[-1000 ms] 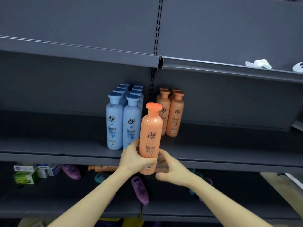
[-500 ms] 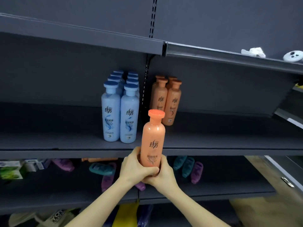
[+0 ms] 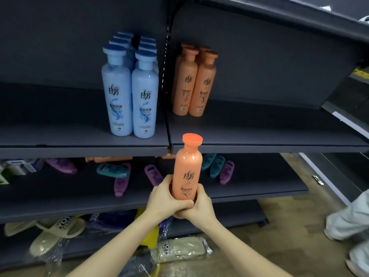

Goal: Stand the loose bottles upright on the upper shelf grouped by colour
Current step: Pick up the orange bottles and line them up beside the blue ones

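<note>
As left hand [image 3: 162, 200] and right hand [image 3: 200, 206] clasp its base, the orange bottle [image 3: 186, 170] points cap-up. Its orange group [image 3: 194, 82] stands above, farther back.

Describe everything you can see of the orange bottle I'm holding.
The orange bottle looks like glossy plastic, slim and round-shouldered, with a wide flat cap, shut. Dark lettering marks its front. It is upright, cap level with the upper shelf's front edge; the left hand and right hand grip its lower part.
</note>
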Motion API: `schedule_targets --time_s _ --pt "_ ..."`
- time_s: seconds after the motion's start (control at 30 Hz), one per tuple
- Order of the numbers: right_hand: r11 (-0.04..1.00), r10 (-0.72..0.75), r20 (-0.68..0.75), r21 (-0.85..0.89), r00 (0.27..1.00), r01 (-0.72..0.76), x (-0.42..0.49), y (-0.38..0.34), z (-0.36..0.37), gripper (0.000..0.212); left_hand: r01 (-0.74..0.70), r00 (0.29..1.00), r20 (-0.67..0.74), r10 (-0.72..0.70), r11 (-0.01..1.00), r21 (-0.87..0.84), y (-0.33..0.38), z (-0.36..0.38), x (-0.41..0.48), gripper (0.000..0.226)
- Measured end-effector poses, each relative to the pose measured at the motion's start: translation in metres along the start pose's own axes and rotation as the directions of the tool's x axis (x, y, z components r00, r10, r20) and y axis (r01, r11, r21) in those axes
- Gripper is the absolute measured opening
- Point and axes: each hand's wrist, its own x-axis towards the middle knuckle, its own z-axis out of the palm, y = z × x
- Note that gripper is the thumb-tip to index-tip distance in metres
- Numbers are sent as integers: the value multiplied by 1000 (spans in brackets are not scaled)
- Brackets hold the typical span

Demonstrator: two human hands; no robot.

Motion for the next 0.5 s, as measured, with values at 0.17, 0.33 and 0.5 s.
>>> schedule_targets --time_s 0.17,0.33,0.5 --pt "998 53 16 -16 998 -52 -7 17 -6 60 48 997 55 -46 998 -36 0 12 -1 70" --pt "995 98 47 -29 994 -97 -6 37 -18 59 43 998 51 -43 999 -7 7 31 3 70" --pt "995 94 116 -41 989 -90 8 50 -44 63 39 999 -17 -39 999 26 15 57 18 65"
